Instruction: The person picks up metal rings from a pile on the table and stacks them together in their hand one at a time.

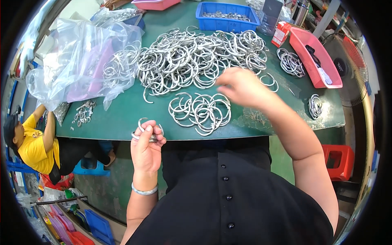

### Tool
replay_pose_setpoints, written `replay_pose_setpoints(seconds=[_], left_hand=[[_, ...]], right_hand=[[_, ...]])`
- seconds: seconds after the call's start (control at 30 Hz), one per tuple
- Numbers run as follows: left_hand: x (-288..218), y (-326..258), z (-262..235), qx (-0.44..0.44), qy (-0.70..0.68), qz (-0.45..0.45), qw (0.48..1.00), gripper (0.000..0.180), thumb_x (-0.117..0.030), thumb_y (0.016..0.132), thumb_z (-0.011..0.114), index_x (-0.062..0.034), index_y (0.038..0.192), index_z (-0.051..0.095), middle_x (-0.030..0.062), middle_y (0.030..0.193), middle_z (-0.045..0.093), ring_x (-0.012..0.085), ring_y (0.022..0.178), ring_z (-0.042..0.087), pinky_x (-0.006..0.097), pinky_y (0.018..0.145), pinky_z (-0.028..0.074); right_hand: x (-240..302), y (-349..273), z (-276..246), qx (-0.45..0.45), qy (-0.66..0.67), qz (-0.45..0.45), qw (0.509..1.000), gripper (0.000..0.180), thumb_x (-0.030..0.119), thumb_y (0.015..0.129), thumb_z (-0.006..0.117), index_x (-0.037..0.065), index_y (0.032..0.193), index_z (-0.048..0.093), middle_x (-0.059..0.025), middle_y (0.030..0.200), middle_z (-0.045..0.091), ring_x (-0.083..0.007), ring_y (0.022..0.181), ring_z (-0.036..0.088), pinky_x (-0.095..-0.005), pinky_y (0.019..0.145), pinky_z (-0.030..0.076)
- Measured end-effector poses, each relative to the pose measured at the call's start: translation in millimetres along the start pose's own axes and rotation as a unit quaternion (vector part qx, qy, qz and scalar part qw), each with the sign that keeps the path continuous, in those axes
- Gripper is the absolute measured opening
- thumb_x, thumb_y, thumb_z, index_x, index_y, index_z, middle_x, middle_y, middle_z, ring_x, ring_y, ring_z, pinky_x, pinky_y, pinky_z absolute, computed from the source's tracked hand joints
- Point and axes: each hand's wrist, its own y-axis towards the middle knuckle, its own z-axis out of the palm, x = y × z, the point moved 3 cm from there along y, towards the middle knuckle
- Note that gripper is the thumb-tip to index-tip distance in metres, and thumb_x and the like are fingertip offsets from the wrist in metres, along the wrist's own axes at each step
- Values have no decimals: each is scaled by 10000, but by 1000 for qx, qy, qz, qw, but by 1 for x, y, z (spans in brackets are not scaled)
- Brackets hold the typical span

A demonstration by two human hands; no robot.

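My left hand, at the table's near edge, is closed around a few silvery open metal bangles. A heap of such bangles covers the middle of the table. Between the heap and me lies a smaller loose group of bangles. My right hand hovers at the heap's near right side, just above the smaller group. Its fingers are bent and smeared by motion, so whether it holds anything is hidden. A pale bangle circles my left wrist.
Clear plastic bags lie at the left, beside small metal parts. A blue bin stands behind the heap, a pink basket at the right. Bundled bangles lie near it. A person in yellow sits at the left.
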Motion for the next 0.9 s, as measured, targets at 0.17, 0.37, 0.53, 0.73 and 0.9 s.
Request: replay_pose_setpoints(seconds=[0.17,0.37,0.53,0.73,0.9], left_hand=[[2,-3,-9,4,-5,-10,1000,117,-116,848,503,-57,930,562,33,755,545,113,654,502,242,569,409],[7,-8,-20,2,-18,-32,999,116,-110,842,502,-53,925,561,37,755,552,115,642,509,242,575,427],[13,-8,-21,11,-22,-64,998,130,-103,842,504,-46,938,570,50,771,571,119,626,522,244,572,435],[12,-8,-18,16,-3,-77,997,213,-98,840,513,-34,1039,554,107,958,592,113,651,553,247,589,461],[18,-11,-5,47,33,-103,993,277,-105,842,511,-13,1104,518,115,1043,560,115,681,558,262,617,466]], right_hand=[[48,48,50,70,-25,-95,993,71,103,707,554,57,747,591,-92,757,547,-278,765,560,-373,674,460],[76,81,76,185,-131,-127,966,104,61,664,543,47,729,623,-90,818,584,-272,770,599,-358,634,490],[80,91,83,247,-141,-114,952,113,48,656,541,37,730,626,-105,809,595,-280,760,605,-356,628,494],[70,87,54,196,79,-124,970,70,37,679,521,1,725,560,-169,656,553,-313,670,566,-369,602,439],[56,71,36,205,181,-77,959,83,43,703,545,1,774,533,-96,636,562,-200,602,558,-302,562,433]])
